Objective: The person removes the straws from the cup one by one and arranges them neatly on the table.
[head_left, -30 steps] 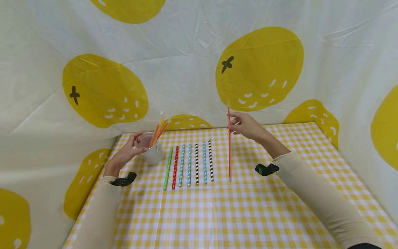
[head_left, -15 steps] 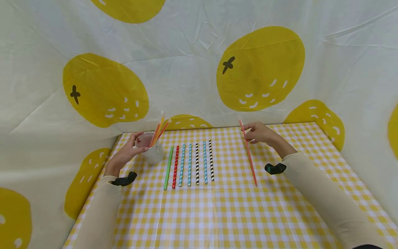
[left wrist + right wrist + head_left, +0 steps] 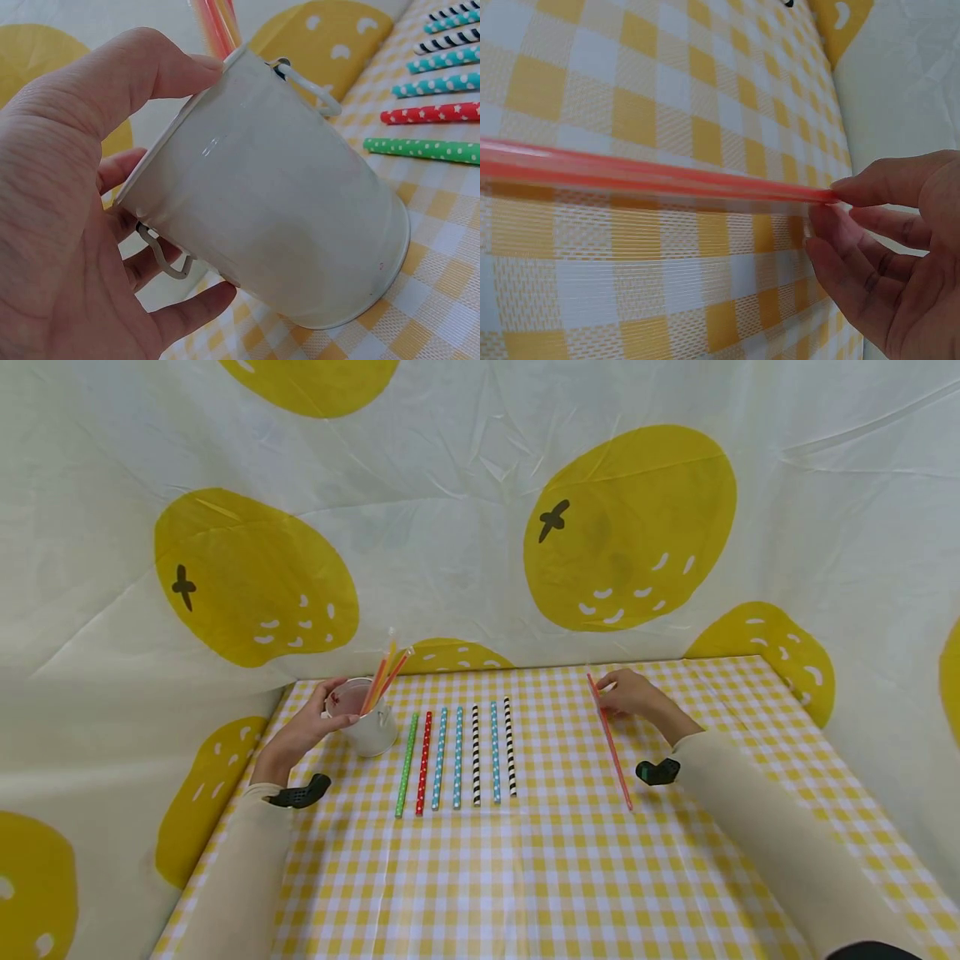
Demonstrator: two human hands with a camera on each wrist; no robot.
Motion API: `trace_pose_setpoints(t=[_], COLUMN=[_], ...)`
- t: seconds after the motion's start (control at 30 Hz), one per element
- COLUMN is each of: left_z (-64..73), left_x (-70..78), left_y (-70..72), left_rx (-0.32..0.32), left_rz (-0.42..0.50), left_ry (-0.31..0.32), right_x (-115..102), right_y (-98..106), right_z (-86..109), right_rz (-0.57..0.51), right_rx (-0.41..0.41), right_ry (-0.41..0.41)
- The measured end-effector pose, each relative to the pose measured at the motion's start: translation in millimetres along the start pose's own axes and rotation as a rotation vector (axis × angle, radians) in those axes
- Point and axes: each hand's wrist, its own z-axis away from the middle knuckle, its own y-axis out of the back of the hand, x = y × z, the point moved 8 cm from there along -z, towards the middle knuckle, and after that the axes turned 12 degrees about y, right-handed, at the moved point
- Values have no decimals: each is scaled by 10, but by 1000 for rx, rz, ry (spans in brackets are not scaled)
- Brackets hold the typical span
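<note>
1. Your left hand (image 3: 302,735) has the white bucket (image 3: 262,195) near the table's (image 3: 450,885) far-left corner. Thumb's on the rim, the other fingers are spread round the side, so they're only as far apart as the bucket is wide.
2. Some orange and red straws (image 3: 377,681) stick out of the bucket, leaning toward the right edge.
3. Your right hand (image 3: 633,695) is pinching a plain red straw (image 3: 611,747) by its far end, thumb and fingertips basically closed on it. It's right of the middle, far end close to the table's far edge, near end slanting toward the right edge. Can't tell if it's flat on the cloth all the way.
4. Between your hands there's a neat row, left to right: green dotted straw (image 3: 407,766), red starred straw (image 3: 423,763), two blue dotted, black-striped, blue dotted, black-striped.
</note>
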Motion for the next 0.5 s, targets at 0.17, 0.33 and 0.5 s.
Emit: trace_pose_setpoints(t=[0.17,0.33,0.5], left_z=[6,15,18], left_x=[4,8,6], left_y=[-5,-1,0], left_rx=[-1,-1,-2], left_rz=[1,3,7], left_ry=[2,-1,1], right_x=[23,42,90], right_y=[-65,-86,-81], right_z=[-18,-35,-70], right_rz=[49,61,72], right_rx=[2,13,23], right_ry=[-13,-17,-7])
